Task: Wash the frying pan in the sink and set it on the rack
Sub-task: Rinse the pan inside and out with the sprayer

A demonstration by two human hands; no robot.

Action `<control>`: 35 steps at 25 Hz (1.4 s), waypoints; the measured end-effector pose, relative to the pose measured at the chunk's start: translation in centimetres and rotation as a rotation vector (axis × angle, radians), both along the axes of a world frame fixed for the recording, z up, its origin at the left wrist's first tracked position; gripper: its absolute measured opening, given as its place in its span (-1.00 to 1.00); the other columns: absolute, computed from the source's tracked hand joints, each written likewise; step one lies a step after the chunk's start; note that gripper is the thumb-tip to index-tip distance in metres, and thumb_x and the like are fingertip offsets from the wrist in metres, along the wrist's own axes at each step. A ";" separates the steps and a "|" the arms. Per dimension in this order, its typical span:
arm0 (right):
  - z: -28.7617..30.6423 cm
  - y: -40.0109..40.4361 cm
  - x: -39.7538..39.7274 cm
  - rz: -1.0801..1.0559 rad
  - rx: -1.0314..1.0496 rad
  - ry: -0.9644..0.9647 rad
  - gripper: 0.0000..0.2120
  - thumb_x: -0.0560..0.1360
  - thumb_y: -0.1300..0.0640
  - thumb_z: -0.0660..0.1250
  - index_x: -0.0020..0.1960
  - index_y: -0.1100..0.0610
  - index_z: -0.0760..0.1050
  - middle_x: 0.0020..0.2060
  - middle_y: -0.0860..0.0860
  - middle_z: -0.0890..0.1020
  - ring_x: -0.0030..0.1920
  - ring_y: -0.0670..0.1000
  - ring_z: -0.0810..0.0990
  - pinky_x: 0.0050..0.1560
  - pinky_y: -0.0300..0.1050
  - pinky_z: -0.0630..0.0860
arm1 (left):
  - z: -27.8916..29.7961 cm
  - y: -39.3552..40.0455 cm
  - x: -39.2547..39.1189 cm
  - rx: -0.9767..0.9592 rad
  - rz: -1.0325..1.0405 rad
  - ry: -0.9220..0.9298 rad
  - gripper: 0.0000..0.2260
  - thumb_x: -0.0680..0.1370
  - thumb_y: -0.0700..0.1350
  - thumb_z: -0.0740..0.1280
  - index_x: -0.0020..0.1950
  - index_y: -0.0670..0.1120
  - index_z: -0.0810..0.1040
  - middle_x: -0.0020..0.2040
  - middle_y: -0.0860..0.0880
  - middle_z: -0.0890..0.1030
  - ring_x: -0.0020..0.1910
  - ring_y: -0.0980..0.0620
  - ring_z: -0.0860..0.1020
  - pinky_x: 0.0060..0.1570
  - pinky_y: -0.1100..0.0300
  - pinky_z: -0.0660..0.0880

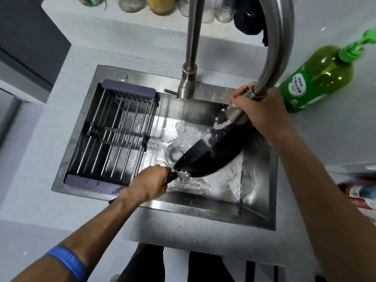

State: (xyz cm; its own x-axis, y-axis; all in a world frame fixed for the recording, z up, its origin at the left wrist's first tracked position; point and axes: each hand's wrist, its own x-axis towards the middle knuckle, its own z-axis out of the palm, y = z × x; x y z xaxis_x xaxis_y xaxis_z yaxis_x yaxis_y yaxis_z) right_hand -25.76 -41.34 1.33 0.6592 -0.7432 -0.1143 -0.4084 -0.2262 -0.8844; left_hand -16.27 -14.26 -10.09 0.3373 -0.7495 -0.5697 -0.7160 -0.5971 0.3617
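The black frying pan [211,153] is tilted steeply on its side inside the steel sink [258,202], right of the drain. My left hand [151,183] grips its black handle at the sink's front. My right hand [258,110] holds the pull-out faucet spray head [237,112], and water foams white where it strikes the pan's upper rim. The rack [114,133], metal bars in a purple-grey frame, spans the sink's left half with nothing on it.
A green pump bottle of dish soap [317,78] stands on the counter at the right. The faucet base [188,82] rises behind the sink. Glass jars line the back ledge. A red-labelled container [360,194] lies at the right edge.
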 end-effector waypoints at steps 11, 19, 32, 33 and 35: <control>-9.8 2.1 -10.2 -0.296 0.125 0.621 -0.28 0.44 0.19 0.37 0.54 0.04 0.19 0.43 0.11 0.42 0.36 0.17 0.45 0.34 0.05 0.40 | 0.1 2.4 -2.4 0.011 0.018 -0.314 -0.69 0.45 -0.24 0.26 0.17 -0.04 0.37 -0.04 -0.05 0.59 -0.13 -0.11 0.61 -0.20 0.03 0.49; -13.5 2.0 -9.9 -0.489 0.586 0.436 -0.49 0.42 0.41 0.26 0.29 0.04 0.48 -0.18 0.06 0.61 -0.31 0.04 0.54 -0.57 -0.26 0.40 | -0.2 4.7 -2.3 0.055 0.144 -0.305 -0.72 0.41 -0.23 0.30 0.10 -0.04 0.40 -0.06 -0.06 0.62 -0.13 -0.14 0.62 -0.20 0.01 0.51; -11.7 2.3 -11.4 -0.441 0.357 0.172 -0.41 0.40 0.49 0.23 0.31 0.03 0.56 0.02 -0.03 0.70 -0.01 0.02 0.66 -0.10 -0.17 0.59 | -2.3 2.6 -2.6 -0.001 0.414 0.190 -0.85 0.50 -0.13 0.33 -0.26 -0.06 0.46 -0.52 0.12 0.55 -0.50 0.25 0.53 -0.37 0.35 0.46; -11.8 2.0 -11.7 -0.449 0.283 0.233 -0.41 0.42 0.46 0.22 0.36 0.04 0.51 0.10 0.01 0.67 0.10 0.07 0.64 -0.01 -0.16 0.57 | -2.2 2.1 -2.3 -0.067 0.417 0.160 -0.87 0.49 -0.12 0.34 -0.24 -0.02 0.47 -0.52 0.15 0.55 -0.51 0.26 0.52 -0.43 0.37 0.43; -12.2 3.0 -11.9 -0.335 -0.092 0.587 -0.34 0.43 0.36 0.25 0.51 0.13 0.28 0.38 0.16 0.48 0.37 0.19 0.43 0.29 -0.03 0.45 | -1.2 1.7 -2.2 -0.022 0.414 0.027 -0.81 0.32 0.10 0.45 -0.20 0.09 0.50 -0.45 0.16 0.56 -0.46 0.20 0.53 -0.49 0.34 0.35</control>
